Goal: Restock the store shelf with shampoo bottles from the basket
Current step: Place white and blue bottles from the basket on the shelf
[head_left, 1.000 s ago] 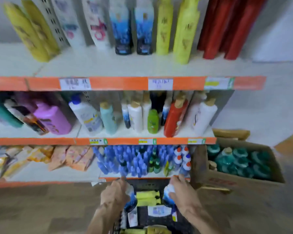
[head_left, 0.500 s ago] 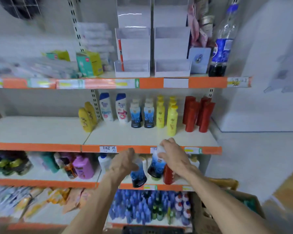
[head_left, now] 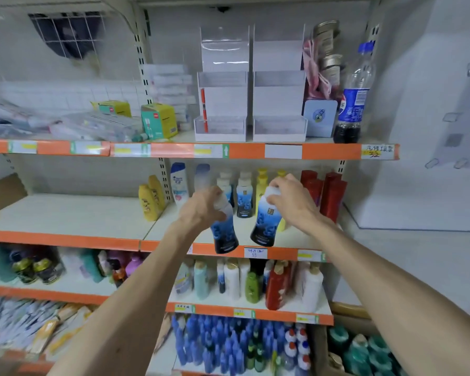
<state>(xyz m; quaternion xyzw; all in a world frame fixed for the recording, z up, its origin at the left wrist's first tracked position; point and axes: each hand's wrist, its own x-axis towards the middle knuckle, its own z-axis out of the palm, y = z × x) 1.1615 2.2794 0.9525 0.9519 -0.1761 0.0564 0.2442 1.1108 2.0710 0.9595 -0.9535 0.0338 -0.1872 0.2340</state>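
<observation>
My left hand (head_left: 201,210) grips the top of a blue-and-white shampoo bottle (head_left: 225,232), held just over the front edge of the middle shelf (head_left: 65,215). My right hand (head_left: 291,199) grips the cap of a second matching shampoo bottle (head_left: 265,226), a little higher and to the right. Both bottles hang upright in front of two identical bottles (head_left: 243,195) standing further back on that shelf. The basket is out of view.
On the same shelf stand yellow bottles (head_left: 149,199) at left, white-and-blue bottles (head_left: 179,185), tall yellow bottles (head_left: 261,185) and red bottles (head_left: 329,196) at right. White display boxes (head_left: 250,104) and a cola bottle (head_left: 350,104) sit on the shelf above. A carton of green bottles (head_left: 364,351) is bottom right.
Both hands lifted a bottle each out of the basket and raised them up past the lower shelves to the middle shelf's front edge. The view tilted upward.
</observation>
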